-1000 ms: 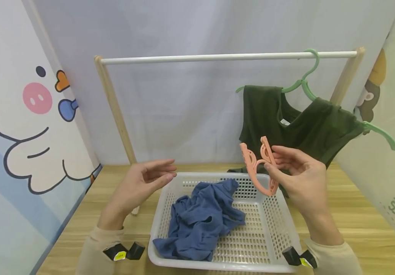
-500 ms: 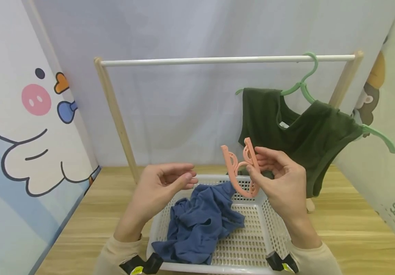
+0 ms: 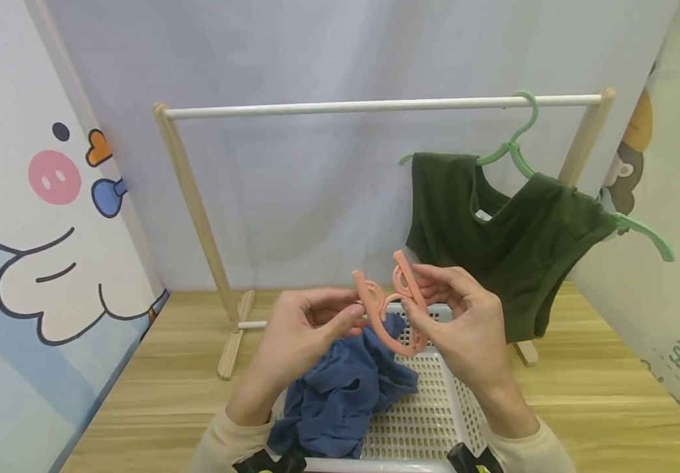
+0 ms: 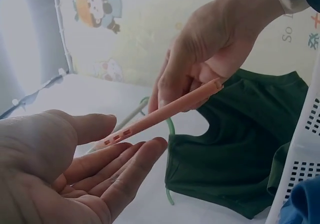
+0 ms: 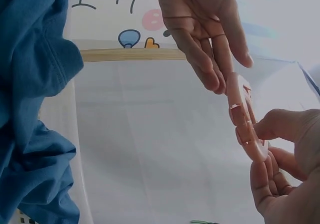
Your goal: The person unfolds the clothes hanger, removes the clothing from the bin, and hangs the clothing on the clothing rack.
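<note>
A folded coral-pink folding clothes hanger (image 3: 388, 322) is held over the basket in my right hand (image 3: 464, 322), pinched between thumb and fingers along its right arm. My left hand (image 3: 310, 335) is at the hanger's left arm, fingers relaxed and fairly straight. In the left wrist view, the left thumb (image 4: 95, 126) stands above the end of the hanger (image 4: 165, 109) and the fingers lie below it. In the right wrist view, the left fingertips (image 5: 217, 84) are right at the hanger's far end, with the thumb apart. Crumpled blue cloth (image 3: 340, 394) lies below the hands.
The white perforated basket (image 3: 458, 420) stands on the wooden table (image 3: 600, 381). Behind it is a rack with a white rail (image 3: 316, 107) and wooden posts. A dark green sleeveless top (image 3: 493, 243) hangs at its right on a green hanger (image 3: 527, 125).
My right hand has brought the pink hanger leftward and slightly down. The left hand has moved right, so its fingers now reach the hanger's left arm.
</note>
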{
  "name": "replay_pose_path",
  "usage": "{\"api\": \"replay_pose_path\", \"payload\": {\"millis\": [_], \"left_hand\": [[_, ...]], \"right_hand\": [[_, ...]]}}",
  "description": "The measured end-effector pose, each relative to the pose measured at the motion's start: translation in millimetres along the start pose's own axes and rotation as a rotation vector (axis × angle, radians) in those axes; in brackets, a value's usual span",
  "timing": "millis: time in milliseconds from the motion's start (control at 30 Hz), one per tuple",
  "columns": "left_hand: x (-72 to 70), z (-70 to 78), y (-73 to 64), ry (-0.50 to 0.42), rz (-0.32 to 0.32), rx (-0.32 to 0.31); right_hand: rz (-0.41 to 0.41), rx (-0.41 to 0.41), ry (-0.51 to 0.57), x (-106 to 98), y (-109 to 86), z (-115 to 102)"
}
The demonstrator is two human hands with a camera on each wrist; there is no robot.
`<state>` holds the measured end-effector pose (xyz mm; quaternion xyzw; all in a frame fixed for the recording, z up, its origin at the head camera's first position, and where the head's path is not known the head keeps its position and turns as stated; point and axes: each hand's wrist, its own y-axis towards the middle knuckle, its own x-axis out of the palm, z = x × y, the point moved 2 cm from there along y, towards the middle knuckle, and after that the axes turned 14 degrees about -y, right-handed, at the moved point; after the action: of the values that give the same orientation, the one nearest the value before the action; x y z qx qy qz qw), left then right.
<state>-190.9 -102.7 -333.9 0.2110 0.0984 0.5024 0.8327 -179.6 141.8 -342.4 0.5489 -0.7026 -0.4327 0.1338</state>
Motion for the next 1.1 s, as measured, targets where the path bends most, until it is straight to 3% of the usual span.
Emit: {"api": "replay_pose_path", "payload": {"millis": [267,467,667,900,1100], "left_hand": [[2.3,-3.5,2.1,0.023,0.056,0.036],[-2.9,-3.0,0.7,0.104,0.004,0.067],[-2.6,-4.3,1.5,0.165,-0.057,0.046],[-1.9,-3.4,1.8,0.252,-0.026,0.072],[-0.9,-3.8,1.6,0.239,-0.013,0.063]], "right_hand": [[-0.099,-0.030,-0.019,3,-0.6,-5],[-0.237,0.046,0.008,-4,1.6,-3],[-0.383,0.158,0.111,-15,2.7,0],[-0.463,0.100,0.133,-19,5.3,3],[-0.516,0.093,0.104,-19,4.4,5]]}}
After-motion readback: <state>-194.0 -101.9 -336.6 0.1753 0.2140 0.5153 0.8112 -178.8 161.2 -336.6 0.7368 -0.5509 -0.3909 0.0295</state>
